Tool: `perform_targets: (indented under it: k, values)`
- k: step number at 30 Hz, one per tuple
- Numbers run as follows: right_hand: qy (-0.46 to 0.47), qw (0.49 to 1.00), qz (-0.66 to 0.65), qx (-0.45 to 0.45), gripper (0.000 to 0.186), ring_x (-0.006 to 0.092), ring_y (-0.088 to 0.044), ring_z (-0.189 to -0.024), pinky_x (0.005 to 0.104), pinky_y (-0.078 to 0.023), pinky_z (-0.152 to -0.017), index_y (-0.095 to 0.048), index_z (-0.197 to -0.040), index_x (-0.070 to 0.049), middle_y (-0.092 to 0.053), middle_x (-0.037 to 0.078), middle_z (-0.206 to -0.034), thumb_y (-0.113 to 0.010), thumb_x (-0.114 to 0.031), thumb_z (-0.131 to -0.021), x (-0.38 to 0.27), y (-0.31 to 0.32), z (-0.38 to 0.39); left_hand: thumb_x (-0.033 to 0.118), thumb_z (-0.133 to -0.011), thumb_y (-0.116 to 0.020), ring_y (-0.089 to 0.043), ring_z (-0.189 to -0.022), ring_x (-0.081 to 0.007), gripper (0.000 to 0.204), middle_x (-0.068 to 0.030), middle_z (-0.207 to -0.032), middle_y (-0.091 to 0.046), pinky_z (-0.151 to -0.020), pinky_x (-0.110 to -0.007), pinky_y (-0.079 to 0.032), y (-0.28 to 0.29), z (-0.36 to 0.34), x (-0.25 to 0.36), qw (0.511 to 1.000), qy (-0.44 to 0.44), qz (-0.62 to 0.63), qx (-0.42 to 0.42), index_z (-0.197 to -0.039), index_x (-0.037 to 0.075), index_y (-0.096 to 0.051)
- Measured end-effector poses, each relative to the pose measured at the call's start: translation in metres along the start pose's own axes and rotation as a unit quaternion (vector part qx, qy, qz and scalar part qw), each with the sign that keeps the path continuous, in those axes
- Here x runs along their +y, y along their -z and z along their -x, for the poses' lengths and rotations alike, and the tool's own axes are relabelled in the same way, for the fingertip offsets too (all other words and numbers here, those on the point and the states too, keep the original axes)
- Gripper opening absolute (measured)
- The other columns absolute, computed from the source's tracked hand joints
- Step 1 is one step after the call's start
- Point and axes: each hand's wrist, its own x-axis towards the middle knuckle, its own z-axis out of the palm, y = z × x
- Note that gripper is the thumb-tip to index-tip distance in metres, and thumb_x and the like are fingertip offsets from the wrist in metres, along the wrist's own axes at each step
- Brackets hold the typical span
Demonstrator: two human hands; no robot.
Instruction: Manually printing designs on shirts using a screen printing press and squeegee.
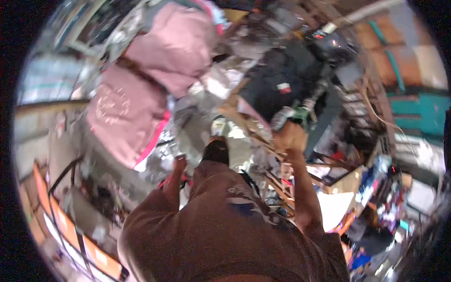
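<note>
Right hand point(290, 137) beside black fabric point(275, 77) — blurred label point(284, 88), pink printed fabric point(124, 113)

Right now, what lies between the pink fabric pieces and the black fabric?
In the head view, pale, plastic-looking material lies between the pink fabric pieces and the black fabric; blur hides detail.

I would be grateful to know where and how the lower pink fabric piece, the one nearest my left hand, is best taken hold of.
Probably by the bright pink edge of the lower pink fabric piece, coming from its right: that narrow strip faces your left hand and looks easier to pinch than the broad surface. Blur hides its firmness.
</note>
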Motion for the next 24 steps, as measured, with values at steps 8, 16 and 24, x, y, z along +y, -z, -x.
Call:
perform_targets:
  k: [8, 16, 24]
  values:
    - [-0.16, 0.983, -0.025, -0.091, 0.044, 0.0435, -0.064, -0.085, 0.0512, -0.05, -0.08, -0.067, -0.085, -0.003, -0.066, 0.026, -0.09, -0.065, -0.044, -0.068, -0.053, 0.078, -0.03, 0.031, -0.086, -0.053, -0.064, -0.081, -0.0345, 0.026, -0.0154, -0.089, -0.066, -0.069, -0.045, -0.052, -0.023, -0.024, 0.151, 0.979, 0.171, -0.012, -0.115, -0.097, 0.01, -0.066]
    - [-0.178, 0.979, -0.039, -0.095, 0.045, 0.045, -0.062, -0.089, 0.0522, -0.048, -0.082, -0.065, -0.09, -0.002, -0.066, 0.026, -0.091, -0.064, -0.042, -0.069, -0.062, 0.087, -0.026, 0.024, -0.081, -0.061, -0.055, -0.101, -0.0372, 0.022, -0.0156, -0.101, -0.061, -0.084, -0.046, -0.046, 0.088, -0.036, 0.313, 0.92, -0.21, -0.289, 0.165, -0.092, 0.005, -0.061]
    - [-0.147, 0.986, -0.051, -0.064, 0.045, 0.0442, -0.064, -0.087, 0.054, -0.049, -0.079, -0.065, -0.095, -0.006, -0.066, 0.025, -0.092, -0.064, -0.044, -0.07, -0.059, 0.082, -0.019, 0.046, -0.086, -0.055, -0.04, -0.122, -0.039, 0.062, -0.0204, -0.132, -0.044, -0.099, -0.05, -0.035, 0.158, -0.073, 0.287, 0.88, -0.066, -0.328, 0.336, -0.132, 0.007, -0.043]
